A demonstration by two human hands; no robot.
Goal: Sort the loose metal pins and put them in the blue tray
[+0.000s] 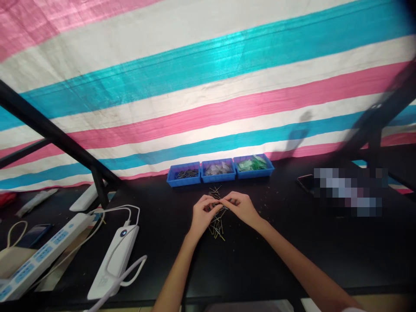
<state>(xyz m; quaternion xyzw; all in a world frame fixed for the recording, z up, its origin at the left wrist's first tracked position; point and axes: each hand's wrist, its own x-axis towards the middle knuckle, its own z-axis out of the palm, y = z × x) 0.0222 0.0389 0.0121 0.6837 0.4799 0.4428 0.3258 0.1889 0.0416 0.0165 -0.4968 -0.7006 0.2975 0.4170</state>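
Over a loose pile of long thin screws or nails on the black table, both of my hands meet at the fingertips. The fingers of my left hand are closed in a pinch, thumb against forefinger. My right hand is pinched too, its tips touching those of the left. Whatever lies between the fingertips is too small and too covered to make out. The pile has yellowish and silvery pieces, pointing in many directions; part of it is hidden under my hands.
Behind the pile stand three blue bins: one with dark screws, one with clear plastic bags, one with green bags. A white power bank with cables and a power strip lie left. A phone lies right, beside a blurred patch.
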